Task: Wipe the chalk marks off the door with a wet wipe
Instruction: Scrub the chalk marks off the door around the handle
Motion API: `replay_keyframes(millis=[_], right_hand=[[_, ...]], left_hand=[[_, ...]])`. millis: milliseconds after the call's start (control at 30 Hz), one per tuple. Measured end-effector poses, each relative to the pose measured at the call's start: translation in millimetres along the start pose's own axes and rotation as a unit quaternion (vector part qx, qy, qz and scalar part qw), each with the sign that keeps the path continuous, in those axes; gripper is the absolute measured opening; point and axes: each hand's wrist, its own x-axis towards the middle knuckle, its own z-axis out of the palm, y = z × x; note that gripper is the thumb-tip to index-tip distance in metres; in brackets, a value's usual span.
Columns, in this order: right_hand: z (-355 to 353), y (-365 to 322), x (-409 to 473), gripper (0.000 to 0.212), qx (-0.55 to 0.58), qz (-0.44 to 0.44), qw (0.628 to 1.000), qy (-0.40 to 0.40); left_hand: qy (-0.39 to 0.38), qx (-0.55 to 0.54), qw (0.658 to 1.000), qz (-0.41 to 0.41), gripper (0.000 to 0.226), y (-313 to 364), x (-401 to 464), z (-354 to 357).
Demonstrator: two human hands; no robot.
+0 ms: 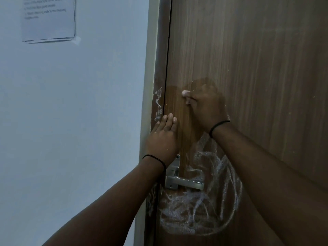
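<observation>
Leftmost, a printed paper sheet hangs on the pale wall, well clear of the work. Next comes the door frame, which carries its own thin chalk scribble just above the left hand. That hand lies flat with straight fingers, pressing across the seam between frame and door, apparently bracing it. Below it sits the metal lever handle.

Further right, the right hand is curled round a small white wad, the wet wipe, and presses it to the door above the handle; motion blur hides exactly how the fingers lie. The wipe looks light, soft and limp, so bunching it under the fingertips seems the sensible hold, and it will probably load up with chalk and need refolding. A darker, damp-looking patch surrounds the hand.

Lower down, the big chalk marks spread around and under the handle, largely untouched, so most of the job appears to remain. The lever and its plate will likely get in the way there, and the frame scribble sits in a narrow strip beside the seam.
</observation>
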Motion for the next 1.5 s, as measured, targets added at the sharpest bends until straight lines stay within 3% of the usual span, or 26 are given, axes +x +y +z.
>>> replay_keyframes(millis=[133, 233, 333, 500, 600, 667, 733, 867, 933, 1067, 1267, 1400, 1500], right_hand=[[-28.0, 33.5, -8.5, 0.02, 0.004, 0.089, 0.993, 0.078], [-38.1, 41.8, -30.4, 0.018, -0.025, 0.024, 0.999, 0.009], [-49.0, 51.4, -50.2, 0.014, -0.035, -0.027, 0.998, -0.049], [-55.5, 53.6, -39.7, 0.01, -0.03, 0.009, 0.999, 0.02], [-46.9, 43.1, -45.7, 0.011, 0.006, 0.024, 0.999, -0.021], [-45.1, 44.3, -65.3, 0.015, -0.029, -0.023, 0.997, -0.071], [-49.5, 52.6, -81.0, 0.016, -0.042, -0.035, 0.996, -0.072], [-51.2, 57.8, -73.4, 0.014, -0.032, 0.028, 0.999, 0.02], [-42.4, 44.5, -68.3, 0.016, -0.039, 0.026, 0.999, 0.01], [-29.1, 32.6, -90.7, 0.014, -0.062, -0.066, 0.994, -0.061], [-21.6, 37.8, -81.4, 0.01, -0.043, 0.005, 0.999, 0.012], [-10.2, 20.8, -95.1, 0.015, -0.079, -0.104, 0.988, -0.076], [-24.1, 38.2, -113.3, 0.019, -0.091, -0.089, 0.99, -0.067]], left_hand=[[0.013, -0.011, 1.0, -0.008, 0.059, 5.1, -0.7, -1.8], [0.042, -0.042, 0.998, -0.011, 0.056, 12.8, -1.9, -7.9], [0.082, -0.073, 0.993, 0.05, 0.058, 26.0, 1.4, -12.7], [0.113, -0.133, 0.984, 0.046, 0.061, 41.5, 29.3, -9.0], [0.118, -0.14, 0.982, 0.053, 0.059, 36.4, 33.2, 6.1], [0.135, -0.147, 0.978, 0.057, 0.059, 34.1, 34.5, 13.0], [0.142, -0.152, 0.977, 0.057, 0.06, 32.6, 35.9, 15.3], [0.144, -0.15, 0.976, 0.063, 0.059, 34.1, 36.6, 15.7], [0.143, -0.151, 0.977, 0.055, 0.059, 35.1, 36.3, 14.7], [0.125, -0.154, 0.978, 0.061, 0.058, 30.3, 34.2, 6.3], [0.1, -0.145, 0.982, 0.065, 0.058, 29.2, 33.6, 3.3], [0.082, -0.135, 0.985, 0.065, 0.061, 26.1, 35.2, 0.7], [0.079, -0.132, 0.986, 0.066, 0.062, 25.1, 34.5, -1.7]])
